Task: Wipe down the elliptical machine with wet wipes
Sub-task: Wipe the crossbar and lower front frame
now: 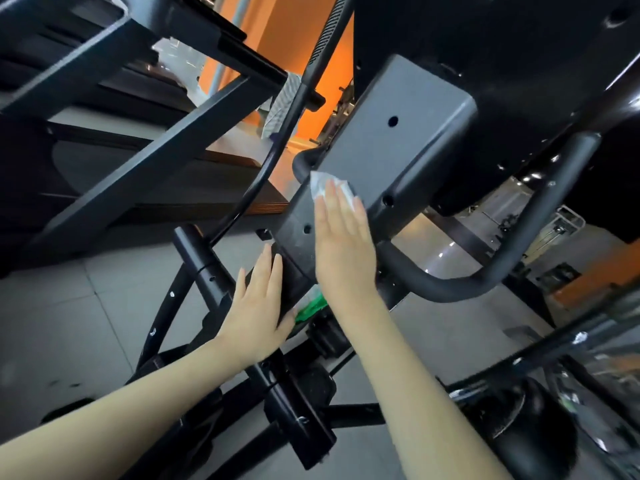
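Elliptical machine [519,64] fills the view, and on its grey column cover [398,140] the wet wipe [323,185] lies pinned under the straight, flat fingers of the right hand [341,237] — nothing curls round it, so a quick stroke could bunch it, drop it or snag it on a screw hole [307,229]. The left hand [258,303] rests flat and uncurled against the cover's lower side, with a blurred green object [310,308] just beneath the cover. Count: one wipe, two hands, three screw holes, one green object.
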